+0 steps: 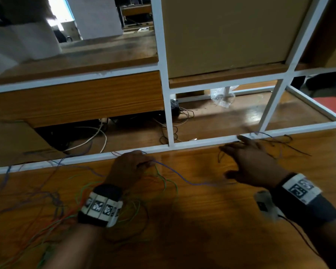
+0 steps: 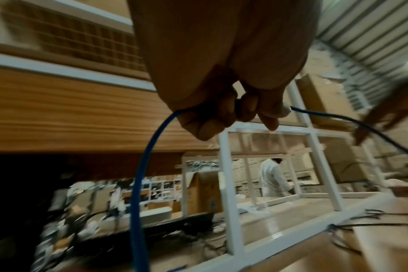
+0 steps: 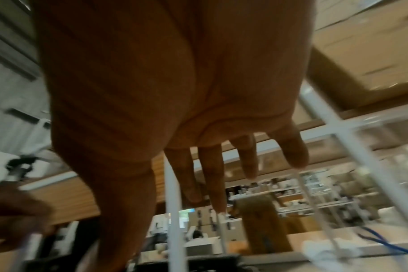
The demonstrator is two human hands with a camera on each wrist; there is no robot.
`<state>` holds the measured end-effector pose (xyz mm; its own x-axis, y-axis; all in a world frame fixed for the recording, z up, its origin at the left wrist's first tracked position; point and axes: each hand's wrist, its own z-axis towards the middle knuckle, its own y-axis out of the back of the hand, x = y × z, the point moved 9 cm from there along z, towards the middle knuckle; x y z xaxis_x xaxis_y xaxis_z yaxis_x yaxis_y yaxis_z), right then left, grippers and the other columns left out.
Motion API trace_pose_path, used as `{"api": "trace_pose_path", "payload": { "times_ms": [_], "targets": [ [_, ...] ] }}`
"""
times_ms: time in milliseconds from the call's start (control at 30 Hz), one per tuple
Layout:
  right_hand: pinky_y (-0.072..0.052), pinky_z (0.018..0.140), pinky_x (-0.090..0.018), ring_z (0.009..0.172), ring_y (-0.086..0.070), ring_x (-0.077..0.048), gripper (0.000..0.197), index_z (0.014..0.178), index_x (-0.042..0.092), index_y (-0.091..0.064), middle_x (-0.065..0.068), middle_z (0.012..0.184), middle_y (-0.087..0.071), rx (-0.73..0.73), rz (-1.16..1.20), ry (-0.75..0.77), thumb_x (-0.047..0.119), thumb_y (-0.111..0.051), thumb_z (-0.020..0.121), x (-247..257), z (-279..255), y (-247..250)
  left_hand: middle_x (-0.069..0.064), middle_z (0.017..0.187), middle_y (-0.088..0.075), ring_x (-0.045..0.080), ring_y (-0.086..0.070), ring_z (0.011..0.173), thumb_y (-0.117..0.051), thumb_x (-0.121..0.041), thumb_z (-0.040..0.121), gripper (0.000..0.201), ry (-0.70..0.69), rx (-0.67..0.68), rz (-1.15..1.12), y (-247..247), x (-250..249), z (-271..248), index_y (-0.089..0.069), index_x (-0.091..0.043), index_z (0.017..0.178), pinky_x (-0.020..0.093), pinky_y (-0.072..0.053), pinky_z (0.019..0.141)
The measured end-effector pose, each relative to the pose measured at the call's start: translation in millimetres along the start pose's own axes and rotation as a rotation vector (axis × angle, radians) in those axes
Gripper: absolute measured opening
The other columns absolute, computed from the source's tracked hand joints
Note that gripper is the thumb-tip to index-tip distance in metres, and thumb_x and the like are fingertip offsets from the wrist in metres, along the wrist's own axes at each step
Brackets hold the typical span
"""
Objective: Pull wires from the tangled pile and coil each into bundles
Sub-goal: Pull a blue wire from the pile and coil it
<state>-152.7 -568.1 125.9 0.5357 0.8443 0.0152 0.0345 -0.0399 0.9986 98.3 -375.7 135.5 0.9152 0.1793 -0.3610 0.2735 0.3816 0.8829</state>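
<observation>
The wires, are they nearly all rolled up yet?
Not nearly. No finished bundle shows anywhere. The left hand pinches one blue wire, and the right hand is open, reaching along the table. The tangled pile of green, orange and purple wires waits by the left wrist.

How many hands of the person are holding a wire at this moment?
1. The left hand pinches the blue wire between its fingers. The right hand is spread with straight fingers and grips nothing, near the dark wires at the table's far edge.
</observation>
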Motion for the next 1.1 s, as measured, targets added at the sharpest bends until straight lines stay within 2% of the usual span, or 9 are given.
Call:
{"api": "trace_pose_path", "payload": {
  "times_ms": [100, 200, 333, 433, 533, 667, 800, 867, 1100],
  "targets": [
    [-0.039, 0.113, -0.046, 0.146, -0.04, -0.029, 0.059, 0.14, 0.024, -0.061, 0.0, 0.138, -0.066, -0.056, 0.191, 0.18, 0.062, -0.059, 0.095, 75, 12, 7, -0.009, 0.079, -0.055, 0.022, -0.062, 0.077, -0.046, -0.055, 0.091, 0.042, -0.15, 0.048, -0.005, -22, -52, 14, -0.076, -0.031, 0.107, 0.029, -0.04, 0.062],
    [-0.054, 0.077, -0.041, 0.093, -0.07, -0.026, 0.018, 0.097, 0.018, -0.074, -0.003, 0.093, -0.076, -0.059, 0.395, 0.285, 0.028, -0.059, 0.098, 116, 22, -3, -0.008, 0.083, -0.063, 0.018, -0.063, 0.078, -0.058, -0.048, 0.09, 0.03, -0.131, 0.024, -0.067, -22, -72, 24, -0.076, -0.029, 0.105, 0.029, -0.044, 0.064],
    [-0.053, 0.06, -0.037, 0.061, -0.063, -0.007, 0.028, 0.085, 0.026, -0.068, 0.009, 0.069, -0.07, -0.319, 0.568, 0.188, 0.038, -0.046, 0.098, 67, 18, 21, -0.016, 0.09, -0.071, 0.001, -0.064, 0.084, -0.069, -0.043, 0.088, 0.025, 0.04, -0.053, -0.272, -3, -35, 14, -0.077, -0.026, 0.105, 0.023, -0.05, 0.074],
    [-0.056, 0.06, -0.037, 0.061, -0.065, -0.001, 0.026, 0.087, 0.031, -0.069, 0.016, 0.067, -0.068, -0.436, 0.537, 0.147, 0.039, -0.049, 0.102, 25, 2, 44, -0.026, 0.07, -0.066, -0.011, -0.059, 0.068, -0.069, -0.029, 0.093, 0.01, 0.186, -0.02, -0.421, -6, 3, -10, -0.077, -0.023, 0.095, 0.007, -0.04, 0.06],
    [-0.06, 0.059, -0.037, 0.061, -0.068, -0.007, 0.017, 0.091, 0.024, -0.074, 0.013, 0.07, -0.07, -0.518, 0.481, 0.112, 0.02, -0.058, 0.099, -5, -10, 57, -0.022, 0.089, -0.069, -0.014, -0.059, 0.084, -0.062, -0.03, 0.097, 0.012, 0.233, 0.022, -0.294, -18, 33, -29, -0.074, -0.033, 0.096, 0.005, -0.039, 0.068],
    [-0.057, 0.064, -0.033, 0.066, -0.071, -0.018, 0.012, 0.101, 0.019, -0.079, 0.002, 0.08, -0.075, -0.548, 0.428, -0.004, 0.012, -0.07, 0.095, -37, -14, 60, -0.01, 0.097, -0.071, 0.0, -0.063, 0.087, -0.062, -0.027, 0.098, 0.015, 0.316, 0.018, -0.289, -26, 53, -37, -0.071, -0.037, 0.094, 0.023, -0.045, 0.074],
    [-0.053, 0.098, -0.051, 0.128, -0.054, -0.037, 0.074, 0.152, 0.022, -0.047, -0.009, 0.145, -0.059, -0.27, 0.154, -0.034, 0.049, -0.074, 0.089, -11, 8, 28, -0.006, 0.097, -0.073, 0.007, -0.062, 0.087, -0.055, -0.047, 0.094, 0.033, 0.117, -0.061, -0.169, -19, 1, -19, -0.076, -0.023, 0.101, 0.026, -0.045, 0.078],
    [-0.048, 0.105, -0.055, 0.139, -0.044, -0.037, 0.081, 0.156, 0.022, -0.041, -0.005, 0.153, -0.051, -0.24, 0.116, 0.103, 0.059, -0.067, 0.089, 33, 17, 25, -0.008, 0.09, -0.072, 0.004, -0.058, 0.081, -0.056, -0.041, 0.097, 0.029, 0.04, -0.036, -0.151, -26, -30, -4, -0.076, -0.021, 0.101, 0.025, -0.045, 0.074],
    [-0.054, 0.074, -0.045, 0.092, -0.062, -0.03, 0.027, 0.103, 0.023, -0.076, 0.001, 0.089, -0.072, -0.345, 0.285, 0.408, 0.014, -0.059, 0.084, 105, 38, 21, -0.01, 0.094, -0.072, 0.001, -0.062, 0.08, -0.062, -0.034, 0.097, 0.018, 0.046, -0.024, -0.293, -27, -53, 16, -0.073, -0.024, 0.106, 0.007, -0.042, 0.07]
  ]
}}
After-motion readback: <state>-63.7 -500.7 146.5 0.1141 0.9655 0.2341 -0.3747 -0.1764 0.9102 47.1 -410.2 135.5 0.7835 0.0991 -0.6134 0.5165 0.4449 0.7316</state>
